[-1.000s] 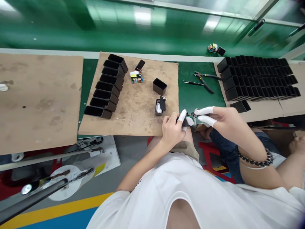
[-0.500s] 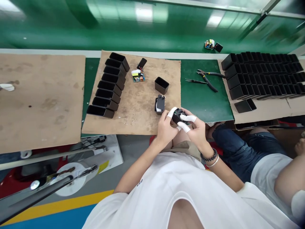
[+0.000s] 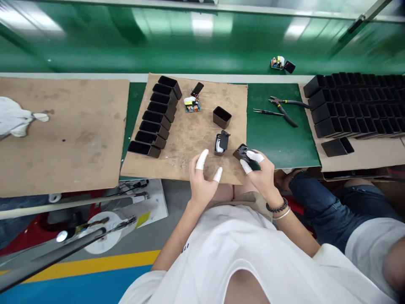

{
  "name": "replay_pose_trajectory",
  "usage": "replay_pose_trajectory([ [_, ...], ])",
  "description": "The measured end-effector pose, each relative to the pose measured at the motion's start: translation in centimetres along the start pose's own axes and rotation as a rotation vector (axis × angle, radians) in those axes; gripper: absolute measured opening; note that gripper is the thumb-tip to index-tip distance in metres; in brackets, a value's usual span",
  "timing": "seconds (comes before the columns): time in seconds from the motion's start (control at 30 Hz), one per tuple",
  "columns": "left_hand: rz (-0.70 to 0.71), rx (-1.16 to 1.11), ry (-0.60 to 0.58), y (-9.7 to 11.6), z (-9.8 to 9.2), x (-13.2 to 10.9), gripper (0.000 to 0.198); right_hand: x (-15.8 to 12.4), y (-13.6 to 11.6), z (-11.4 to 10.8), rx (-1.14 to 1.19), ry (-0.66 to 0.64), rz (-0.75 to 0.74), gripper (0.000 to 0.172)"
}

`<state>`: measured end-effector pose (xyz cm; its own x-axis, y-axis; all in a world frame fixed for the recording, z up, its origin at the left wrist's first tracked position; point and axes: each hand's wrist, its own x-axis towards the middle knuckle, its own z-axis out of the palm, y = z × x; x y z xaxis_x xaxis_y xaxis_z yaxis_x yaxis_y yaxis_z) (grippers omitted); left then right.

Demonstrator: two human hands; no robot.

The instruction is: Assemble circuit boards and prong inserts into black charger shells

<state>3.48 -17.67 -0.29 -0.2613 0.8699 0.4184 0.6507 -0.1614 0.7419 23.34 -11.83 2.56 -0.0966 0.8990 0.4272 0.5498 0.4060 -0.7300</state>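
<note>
White-capped fingertips of the right hand (image 3: 264,174) close around a small, black, rectangular case (image 3: 238,154) at the cardboard mat's (image 3: 177,162) right edge, partly hiding the dark piece at its mouth. The left hand (image 3: 201,182) spreads thumb and forefinger wide near a similar case (image 3: 219,147), its lid askew over white contents.

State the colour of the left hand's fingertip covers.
The fingertip covers on the left hand are white, clearest in the head view.
</note>
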Motion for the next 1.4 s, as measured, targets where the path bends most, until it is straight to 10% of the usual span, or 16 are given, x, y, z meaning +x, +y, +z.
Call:
replay_pose_trajectory([
  [0.13, -0.102, -0.28, -0.281, -0.4, 0.4, 4.3, 0.114, 0.2, -0.4, 0.2, 0.015, 0.033, -0.06, 0.018],
  [0.27, -0.141, -0.401, -0.488, -1.2, 1.0, 8.2, 0.087, 0.2, 0.1, 1.2, -0.017, -0.007, -0.043, 0.013],
  [0.5, -0.214, -0.005, -0.007, -2.3, -1.0, 7.9, 0.078, 1.5, 0.4, 1.2, 0.063, -0.111, -0.063, 0.007],
  [0.6, -0.012, 0.074, 0.138, -0.4, -1.2, 5.9, 0.09, 1.6, -0.3, 0.9, 0.199, -0.063, 0.062, 0.007],
  [0.7, 0.255, -0.043, 0.062, 2.3, 0.1, 3.6, 0.091, 1.2, -1.6, 0.9, 0.466, 0.04, 0.296, 0.023],
  [0.8, 0.236, -0.142, -0.021, 4.3, 1.7, 2.2, 0.088, 0.7, -3.0, 0.9, 0.761, 0.098, 0.619, 0.032],
  [0.97, 0.112, -0.245, 0.036, 6.2, 1.7, 3.0, 0.064, 0.2, -4.6, 0.5, 1.117, -0.312, 1.096, 0.032],
  [1.1, -0.007, -0.374, 0.034, 7.7, 0.5, 4.2, 0.06, 0.2, -5.4, -0.4, 1.171, -0.432, 1.08, 0.026],
  [1.4, -0.178, -0.516, -0.033, 8.7, -0.4, 3.7, 0.067, -0.8, -6.1, -0.9, 0.855, -0.229, 0.825, 0.019],
])
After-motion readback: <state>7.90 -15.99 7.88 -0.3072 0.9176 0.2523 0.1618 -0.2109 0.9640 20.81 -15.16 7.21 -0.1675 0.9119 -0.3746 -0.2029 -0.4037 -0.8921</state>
